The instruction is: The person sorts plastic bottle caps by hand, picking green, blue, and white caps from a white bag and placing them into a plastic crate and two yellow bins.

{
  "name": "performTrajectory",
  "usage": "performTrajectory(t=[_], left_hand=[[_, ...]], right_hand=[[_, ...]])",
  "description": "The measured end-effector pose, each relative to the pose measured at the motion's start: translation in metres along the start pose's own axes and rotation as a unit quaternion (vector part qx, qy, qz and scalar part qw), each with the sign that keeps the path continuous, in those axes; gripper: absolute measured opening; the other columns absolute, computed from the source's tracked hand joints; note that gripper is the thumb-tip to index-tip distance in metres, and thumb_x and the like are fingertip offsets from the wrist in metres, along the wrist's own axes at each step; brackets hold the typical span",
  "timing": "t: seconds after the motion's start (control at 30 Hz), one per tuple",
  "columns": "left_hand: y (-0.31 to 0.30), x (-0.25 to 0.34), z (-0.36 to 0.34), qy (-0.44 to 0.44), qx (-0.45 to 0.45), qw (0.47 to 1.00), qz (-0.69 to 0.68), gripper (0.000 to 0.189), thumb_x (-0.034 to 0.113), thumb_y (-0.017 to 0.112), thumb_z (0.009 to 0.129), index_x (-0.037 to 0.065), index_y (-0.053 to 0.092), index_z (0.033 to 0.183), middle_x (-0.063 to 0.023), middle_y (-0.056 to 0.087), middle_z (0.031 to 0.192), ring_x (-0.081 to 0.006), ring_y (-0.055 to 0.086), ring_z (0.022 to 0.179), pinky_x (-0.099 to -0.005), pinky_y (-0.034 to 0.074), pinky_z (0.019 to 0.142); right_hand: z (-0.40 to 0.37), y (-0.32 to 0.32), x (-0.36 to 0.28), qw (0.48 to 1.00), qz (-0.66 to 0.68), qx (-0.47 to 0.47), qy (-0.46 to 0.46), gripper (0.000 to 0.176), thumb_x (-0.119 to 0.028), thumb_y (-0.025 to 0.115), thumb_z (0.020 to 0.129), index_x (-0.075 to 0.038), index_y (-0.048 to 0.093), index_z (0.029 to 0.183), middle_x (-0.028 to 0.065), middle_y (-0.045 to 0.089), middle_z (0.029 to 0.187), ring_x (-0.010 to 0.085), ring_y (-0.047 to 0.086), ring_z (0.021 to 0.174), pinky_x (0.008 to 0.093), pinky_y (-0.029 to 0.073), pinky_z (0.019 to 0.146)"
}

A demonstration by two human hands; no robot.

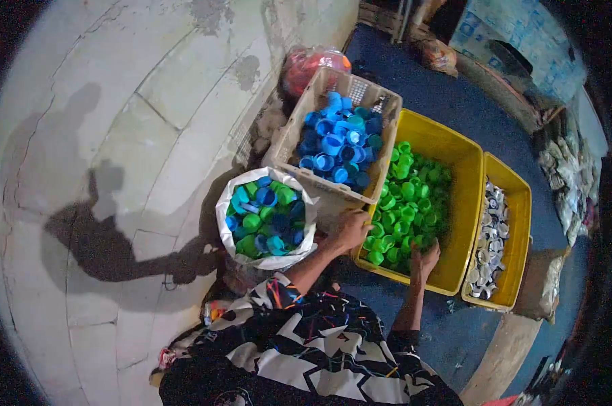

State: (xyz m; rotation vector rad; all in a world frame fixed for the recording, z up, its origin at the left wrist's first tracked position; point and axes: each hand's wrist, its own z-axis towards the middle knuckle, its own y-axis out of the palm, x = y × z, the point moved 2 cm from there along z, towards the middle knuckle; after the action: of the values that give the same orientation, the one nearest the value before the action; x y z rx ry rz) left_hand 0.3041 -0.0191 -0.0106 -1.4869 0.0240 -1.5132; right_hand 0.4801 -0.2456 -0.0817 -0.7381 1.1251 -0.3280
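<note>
My left hand (352,231) is curled at the left rim of a yellow bin (460,227), just below the corner of a beige crate (294,177). What its fingers hold, if anything, is hidden. Over the near edge of the same bin my right hand (426,261) reaches in, thumb and fingers apart, touching the green plastic caps (402,215) heaped there. Blue caps (333,143) fill much of the beige crate. A white sack (223,215) beside my left forearm contains mixed blue and green caps (265,215).
To the right stands a smaller yellow bin (517,237) of whitish and grey caps (490,250). A red bundle in clear plastic (313,68) sits behind the crate. A pale block wall (116,203) bounds the left; filled bags (566,172) lie far right.
</note>
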Motion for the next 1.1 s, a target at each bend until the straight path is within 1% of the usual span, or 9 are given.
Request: performTrajectory(t=[0.2,0.33,0.37,0.47,0.5,0.63,0.8,0.9,1.1], left_hand=[[-0.129,-0.077,-0.069,-0.080,0.071,0.989,0.100,0.020,0.013,0.067,0.074,0.004,0.064,0.092,-0.0183,0.064,0.078,-0.0401,0.060,0.079,-0.0492,0.047,0.073],[-0.204,-0.132,-0.136,-0.179,-0.018,0.952,0.247,0.044,0.020,0.071,0.069,0.007,0.056,0.109,-0.0232,0.061,0.101,-0.0418,0.058,0.095,-0.0527,0.043,0.084],[-0.211,-0.141,-0.147,-0.262,-0.098,0.924,0.260,0.057,0.027,0.072,0.069,0.005,0.050,0.117,-0.0237,0.057,0.114,-0.0413,0.055,0.104,-0.0534,0.039,0.091],[-0.212,-0.141,-0.167,-0.211,-0.128,0.917,0.314,0.067,0.031,0.074,0.067,0.003,0.047,0.121,-0.0238,0.059,0.112,-0.0419,0.056,0.105,-0.0542,0.037,0.094],[-0.211,-0.141,-0.163,-0.250,-0.220,0.883,0.330,0.088,0.041,0.077,0.062,0.004,0.041,0.133,-0.0251,0.057,0.120,-0.0425,0.054,0.110,-0.0615,0.030,0.099],[-0.200,-0.130,-0.159,-0.287,-0.230,0.873,0.321,0.087,0.041,0.078,0.062,0.005,0.043,0.133,-0.0257,0.058,0.119,-0.0420,0.052,0.114,-0.0634,0.023,0.103],[-0.185,-0.149,-0.172,-0.249,-0.155,0.889,0.352,0.081,0.046,0.075,0.061,0.004,0.048,0.125,-0.0247,0.063,0.109,-0.0415,0.054,0.111,-0.0633,0.019,0.106],[-0.193,-0.148,-0.161,-0.297,-0.203,0.891,0.278,0.078,0.047,0.075,0.061,0.003,0.051,0.120,-0.0247,0.064,0.102,-0.0406,0.056,0.108,-0.0666,0.022,0.102],[-0.220,-0.137,-0.159,-0.320,-0.069,0.913,0.243,0.074,0.040,0.079,0.063,-0.001,0.052,0.118,-0.0242,0.063,0.106,-0.0376,0.057,0.109,-0.0485,0.044,0.094]], right_hand=[[-0.017,0.037,-0.052,0.989,0.086,-0.101,-0.058,0.060,-0.014,0.074,0.074,-0.001,0.049,0.127,0.0196,0.055,0.116,0.0372,0.053,0.109,0.0454,0.044,0.091],[-0.021,0.058,-0.098,0.979,0.045,-0.151,-0.127,0.063,-0.015,0.077,0.073,0.001,0.048,0.127,0.0216,0.054,0.117,0.0387,0.053,0.108,0.0475,0.045,0.089],[-0.025,0.069,-0.103,0.979,-0.007,-0.131,-0.155,0.064,-0.015,0.077,0.074,0.001,0.047,0.128,0.0228,0.054,0.117,0.0400,0.052,0.109,0.0466,0.044,0.091],[-0.038,0.078,-0.138,0.967,0.018,-0.149,-0.205,0.065,-0.014,0.076,0.074,0.002,0.046,0.129,0.0239,0.053,0.117,0.0414,0.052,0.108,0.0456,0.043,0.093],[-0.040,0.076,-0.154,0.965,0.018,-0.212,-0.152,0.066,-0.014,0.076,0.073,0.004,0.045,0.128,0.0246,0.054,0.117,0.0419,0.051,0.110,0.0453,0.043,0.094],[-0.058,0.084,-0.184,0.936,0.138,-0.272,-0.173,0.067,-0.016,0.077,0.072,0.004,0.045,0.127,0.0243,0.054,0.116,0.0415,0.051,0.109,0.0458,0.043,0.094],[-0.075,0.086,-0.205,0.908,0.077,-0.379,-0.163,0.072,-0.019,0.078,0.071,0.005,0.043,0.129,0.0271,0.053,0.116,0.0442,0.049,0.112,0.0461,0.042,0.096],[-0.089,0.094,-0.203,0.888,0.147,-0.430,-0.069,0.074,-0.022,0.078,0.071,0.005,0.042,0.130,0.0292,0.052,0.121,0.0476,0.048,0.115,0.0473,0.041,0.097],[-0.104,0.104,-0.209,0.884,0.052,-0.324,-0.334,0.055,-0.023,0.072,0.077,0.005,0.047,0.118,0.0258,0.056,0.108,0.0457,0.052,0.101,0.0519,0.043,0.090]])
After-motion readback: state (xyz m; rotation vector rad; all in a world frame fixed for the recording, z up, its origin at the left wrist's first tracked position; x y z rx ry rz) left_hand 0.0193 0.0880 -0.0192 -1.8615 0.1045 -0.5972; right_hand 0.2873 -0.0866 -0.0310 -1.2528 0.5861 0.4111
